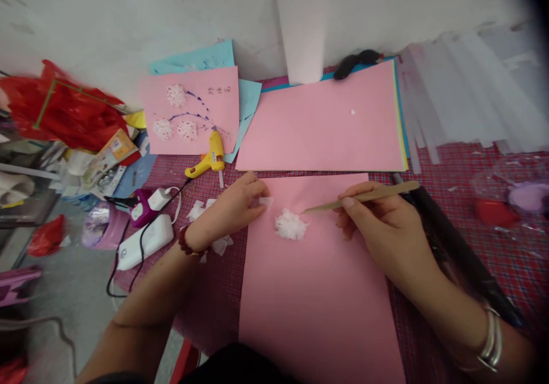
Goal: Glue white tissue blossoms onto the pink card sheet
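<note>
left hand (234, 210) pinches tissue bit (265, 202) | right hand (381, 224) grips wooden stick (364, 197) | one tissue puff (290, 225) between fingertips | pink sheet (317, 304) mostly bare

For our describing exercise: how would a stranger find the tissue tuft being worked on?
Start at the pink sheet nearest the person. Near its top, between the left hand and the right hand's stick, sits the tuft. Unlike tufts on the card, it has no purple stems.
</note>
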A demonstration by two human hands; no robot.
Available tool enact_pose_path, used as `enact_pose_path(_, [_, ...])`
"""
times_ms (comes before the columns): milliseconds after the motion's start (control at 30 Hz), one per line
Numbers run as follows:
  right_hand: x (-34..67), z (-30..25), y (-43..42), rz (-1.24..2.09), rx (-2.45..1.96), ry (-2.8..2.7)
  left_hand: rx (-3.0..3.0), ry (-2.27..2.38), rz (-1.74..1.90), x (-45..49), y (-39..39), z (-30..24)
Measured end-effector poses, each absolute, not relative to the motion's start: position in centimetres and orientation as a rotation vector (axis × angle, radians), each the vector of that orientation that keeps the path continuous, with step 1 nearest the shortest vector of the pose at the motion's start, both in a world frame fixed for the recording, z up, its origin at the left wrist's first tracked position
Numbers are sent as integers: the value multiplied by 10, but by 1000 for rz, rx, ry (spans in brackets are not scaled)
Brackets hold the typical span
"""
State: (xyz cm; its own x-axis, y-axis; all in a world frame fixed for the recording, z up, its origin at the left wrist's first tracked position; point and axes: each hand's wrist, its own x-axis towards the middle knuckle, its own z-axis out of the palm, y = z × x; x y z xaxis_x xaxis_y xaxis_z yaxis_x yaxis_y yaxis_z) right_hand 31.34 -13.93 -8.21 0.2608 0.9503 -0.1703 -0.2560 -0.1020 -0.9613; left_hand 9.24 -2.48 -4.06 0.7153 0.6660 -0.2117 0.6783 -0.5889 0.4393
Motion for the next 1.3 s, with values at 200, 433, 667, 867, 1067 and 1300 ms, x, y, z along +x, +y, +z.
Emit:
enact_pose_path(200, [316,-78,-141,1172,-1283,-731,2204,1039,200,97,-20,-27])
enact_pose_path(433, [323,-74,-139,1147,-1282,-723,2247,1107,421,126,-28,-13])
enact_pose_path(667, [328,-76,-140,1082,-1296,-732,2565,608,35,155,-38,-36])
enact_pose_path(867, [327,-73,-140,1088,-1294,-750,2597,531,-175,142,-39,-37])
enact_pose_path(1067, [325,-73,-140,1094,-1296,-827,2642,527,-162,141,-40,-31])
enact_pose_path(1300, [321,-74,-138,1073,-1397,-1015,2655,494,-173,144,-41,-27])
